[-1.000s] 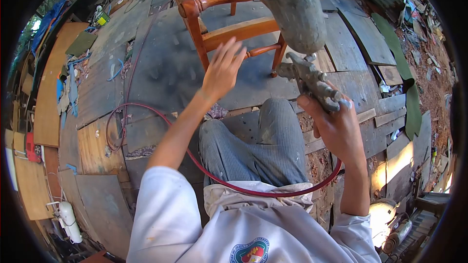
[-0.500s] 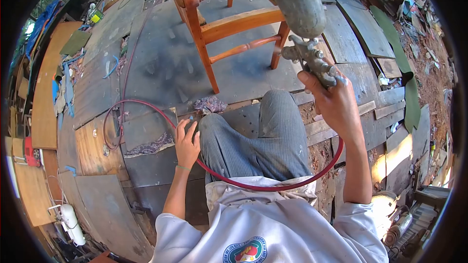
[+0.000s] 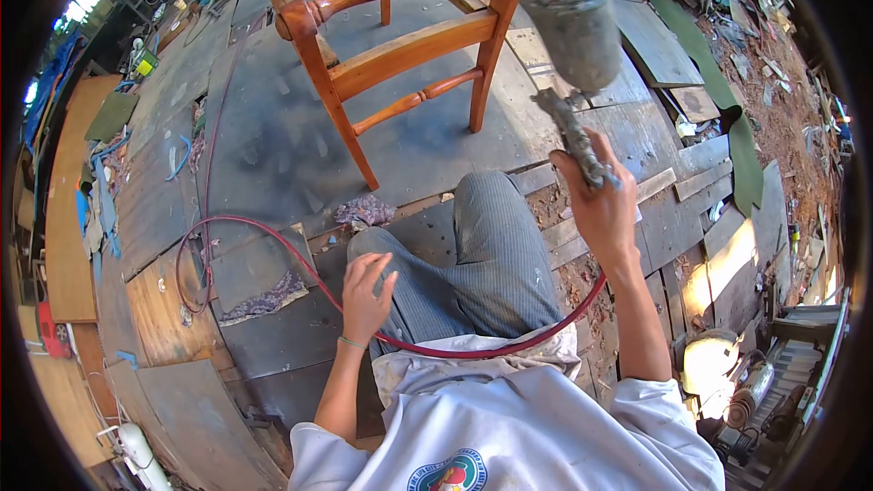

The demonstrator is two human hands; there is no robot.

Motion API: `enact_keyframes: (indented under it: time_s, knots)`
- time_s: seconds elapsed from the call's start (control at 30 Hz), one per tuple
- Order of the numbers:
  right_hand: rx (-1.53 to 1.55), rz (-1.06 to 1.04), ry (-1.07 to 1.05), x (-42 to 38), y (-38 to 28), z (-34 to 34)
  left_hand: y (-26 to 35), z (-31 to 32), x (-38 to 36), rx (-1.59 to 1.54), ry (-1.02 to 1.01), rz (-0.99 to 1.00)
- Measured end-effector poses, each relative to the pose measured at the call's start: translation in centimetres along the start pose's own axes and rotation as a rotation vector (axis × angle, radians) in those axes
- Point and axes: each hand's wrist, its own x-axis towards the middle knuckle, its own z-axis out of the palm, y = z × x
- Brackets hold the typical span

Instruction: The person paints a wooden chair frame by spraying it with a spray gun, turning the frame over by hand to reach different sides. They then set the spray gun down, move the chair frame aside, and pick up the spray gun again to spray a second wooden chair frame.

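Observation:
My right hand (image 3: 602, 202) is wrapped round the handle of a spray gun (image 3: 573, 123), held up in front of me on the right. On top of the gun sits a metal paint cup (image 3: 575, 32). A varnished wooden chair frame (image 3: 414, 64) stands ahead, left of the gun and apart from it, with turned rails and no seat panel visible. Beside my left knee hovers my left hand (image 3: 366, 295), its fingers spread and nothing in them. A red hose (image 3: 486, 352) runs across my lap, passing near the left wrist and up toward the right forearm.
Worn boards (image 3: 273, 145) cover the ground. A crumpled cloth (image 3: 364, 212) lies before my left knee. The hose loops on the left. A white cylinder (image 3: 141, 455) stands at lower left, a compressor-like machine (image 3: 746, 409) at lower right. A green strip (image 3: 747, 168) lies on the right.
The chair appears farther left and fuller in view as the camera shifts. The spray gun has turned and now shows edge-on. My left hand has risen closer to the left knee.

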Motion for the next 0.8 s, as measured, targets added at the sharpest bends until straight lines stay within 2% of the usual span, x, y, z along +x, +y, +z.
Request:
enact_keyframes:
  time_s: [0.1, 0.27, 0.37, 0.4, 0.47, 0.5, 0.57, 0.73, 0.8]
  knots:
    - [-0.094, 0.022, -0.021, 0.2, 2.9, 2.9, 1.0, 0.7, -0.1, -0.012, -0.011, 0.048]
    - [-0.058, 0.134, -0.204, -1.1, 7.9, 6.0, 1.9, 0.2, -1.1, -0.057, -0.021, 0.026]
    - [-0.129, 0.200, -0.302, -2.3, 10.0, 7.0, 2.6, -0.1, -1.7, -0.105, -0.045, -0.018]
    - [-0.104, 0.157, -0.288, -2.8, 11.3, 7.5, 2.7, -0.1, -2.0, -0.131, -0.052, -0.023]
    - [-0.099, 0.215, -0.303, -3.2, 11.2, 7.0, 2.7, -0.1, -2.5, -0.152, -0.077, -0.020]
    - [-0.098, 0.243, -0.302, -3.2, 11.1, 6.6, 2.8, -0.1, -2.5, -0.164, -0.089, -0.010]
    - [-0.064, 0.167, -0.155, -3.4, 10.6, 5.8, 3.6, -0.4, -2.8, -0.208, -0.156, -0.036]
    - [0.132, 0.256, -0.060, -1.6, 5.8, 0.9, 5.5, -0.7, -3.5, -0.253, -0.350, -0.042]
    - [0.164, 0.183, 0.025, -1.3, 5.1, -0.1, 5.7, -0.2, -4.1, -0.275, -0.395, -0.005]
